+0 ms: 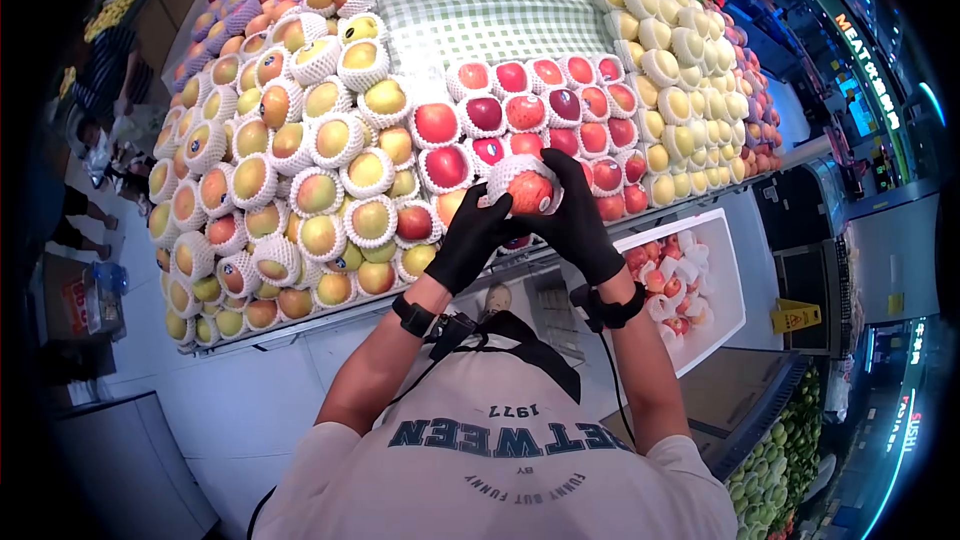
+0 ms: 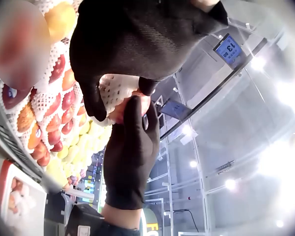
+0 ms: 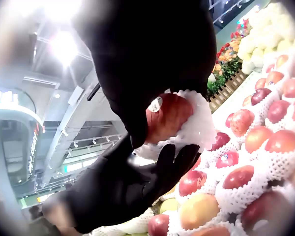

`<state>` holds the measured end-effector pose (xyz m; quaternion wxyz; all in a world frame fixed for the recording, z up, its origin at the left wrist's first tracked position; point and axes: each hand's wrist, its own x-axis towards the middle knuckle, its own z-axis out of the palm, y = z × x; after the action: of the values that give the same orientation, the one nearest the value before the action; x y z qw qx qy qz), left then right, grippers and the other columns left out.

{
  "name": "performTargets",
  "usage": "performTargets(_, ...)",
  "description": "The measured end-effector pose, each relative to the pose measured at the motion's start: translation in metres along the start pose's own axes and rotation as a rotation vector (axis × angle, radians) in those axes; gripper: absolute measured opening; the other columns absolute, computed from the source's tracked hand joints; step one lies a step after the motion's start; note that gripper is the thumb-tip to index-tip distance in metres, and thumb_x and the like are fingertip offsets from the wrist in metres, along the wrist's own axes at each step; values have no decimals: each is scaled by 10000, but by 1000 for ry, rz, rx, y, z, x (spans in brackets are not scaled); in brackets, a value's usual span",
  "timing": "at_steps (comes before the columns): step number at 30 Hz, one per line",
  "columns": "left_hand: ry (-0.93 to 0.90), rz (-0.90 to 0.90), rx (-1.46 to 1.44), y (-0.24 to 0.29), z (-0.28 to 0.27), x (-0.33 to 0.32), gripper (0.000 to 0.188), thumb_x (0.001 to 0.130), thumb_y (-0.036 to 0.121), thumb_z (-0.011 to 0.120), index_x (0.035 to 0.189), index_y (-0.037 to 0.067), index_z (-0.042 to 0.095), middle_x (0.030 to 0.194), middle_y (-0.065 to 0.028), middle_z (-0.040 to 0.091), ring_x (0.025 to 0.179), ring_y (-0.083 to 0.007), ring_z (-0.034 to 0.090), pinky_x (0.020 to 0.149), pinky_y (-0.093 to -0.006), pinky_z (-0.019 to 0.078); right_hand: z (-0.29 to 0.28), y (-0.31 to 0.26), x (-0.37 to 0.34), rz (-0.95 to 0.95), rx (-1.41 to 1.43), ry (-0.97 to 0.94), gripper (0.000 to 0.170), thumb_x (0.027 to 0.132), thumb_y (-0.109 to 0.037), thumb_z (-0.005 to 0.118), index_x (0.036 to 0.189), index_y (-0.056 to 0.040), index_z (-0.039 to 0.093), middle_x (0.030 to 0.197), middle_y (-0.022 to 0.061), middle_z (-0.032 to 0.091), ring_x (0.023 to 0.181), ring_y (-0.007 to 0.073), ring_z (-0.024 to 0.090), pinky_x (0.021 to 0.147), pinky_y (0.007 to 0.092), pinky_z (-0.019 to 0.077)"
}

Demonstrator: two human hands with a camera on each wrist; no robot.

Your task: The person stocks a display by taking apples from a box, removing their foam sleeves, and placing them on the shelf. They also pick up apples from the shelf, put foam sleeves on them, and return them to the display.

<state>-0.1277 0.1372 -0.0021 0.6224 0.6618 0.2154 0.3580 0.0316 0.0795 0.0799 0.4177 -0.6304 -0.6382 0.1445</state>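
Between my two black-gloved hands is a red, streaked apple [image 1: 528, 194] with a small round sticker, partly wrapped in a white foam net [image 3: 202, 123]. My left hand [image 1: 468, 243] grips it from the left, thumb and fingers at the net. From the other side my right hand [image 1: 578, 225] holds it, its index finger reaching over the top. In the right wrist view the apple's stickered side shows bare, while the net covers the side toward the display. Rows of red apples in foam nets [image 1: 525, 112] lie just beyond the hands.
Yellow-red netted fruit [image 1: 320, 195] is piled at the left, pale yellow fruit [image 1: 690, 48] at the right. A green checked cloth [image 1: 490, 15] lies behind the red rows. A white foam box [image 1: 735, 270] with apples and loose nets stands below the display's edge at right.
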Motion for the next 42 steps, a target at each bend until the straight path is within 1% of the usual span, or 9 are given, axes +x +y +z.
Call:
performTargets(2,54,-364,-762,21,10,4,388,994,274,479,1281,28,390,1167,-113,550,983,-206,638,813,-313,535,-5,8,-9,37,-29,36,790,627,-209,871,1261,-10,442,1199,161,502,1143,310,509,955,378,428)
performTargets(9,148,-367,-760,20,34,10,362,991,199,475,1294,22,384,1108,-87,544,895,-170,628,731,-274,524,-1,13,-25,168,36,143,743,665,-220,846,1255,-14,445,1217,167,509,1137,298,528,936,380,448)
performTargets(13,86,-21,-115,19,36,9,352,954,62,517,1278,-3,397,1019,-84,530,799,-142,591,659,-251,503,-1,0,-27,155,13,224,771,650,-216,856,1266,-10,440,1241,172,510,1148,284,531,927,372,462)
performTargets(20,76,-86,-436,4,37,7,429,930,256,599,1266,46,434,1050,-53,566,834,-113,568,664,-238,474,2,8,-34,-11,114,334,766,627,-157,871,1258,-34,455,1248,145,475,1124,264,531,917,359,475)
performTargets(26,99,237,143,4,33,9,377,919,197,596,1233,34,465,1109,-56,575,932,-129,574,735,-263,489,3,6,-40,107,128,327,734,639,-161,864,1244,-30,471,1224,139,477,1114,259,521,926,359,463)
performTargets(30,110,24,-365,25,40,14,299,916,134,573,1183,12,519,1113,-45,592,998,-116,571,813,-262,476,6,6,-43,172,59,336,736,643,-193,861,1243,-22,471,1211,143,504,1132,273,522,953,368,443)
performTargets(36,62,-270,-526,28,52,20,282,910,141,591,1141,-6,524,1040,-42,606,950,-96,574,767,-237,475,2,7,-56,294,9,428,827,607,-214,878,1265,-4,424,1218,154,513,1138,294,524,961,376,436)
performTargets(39,36,-32,-241,5,61,21,297,937,166,571,1180,5,510,1040,-57,608,877,-120,594,730,-266,491,-11,10,-62,225,-123,467,800,595,-191,876,1244,-6,448,1181,167,517,1110,309,535,946,385,444)
performTargets(42,65,-414,-743,17,68,30,330,967,243,533,1216,28,510,1073,-64,616,908,-167,613,784,-316,514,-28,11,-64,174,-161,502,768,604,-179,862,1234,-6,459,1168,176,520,1093,323,543,925,391,455)
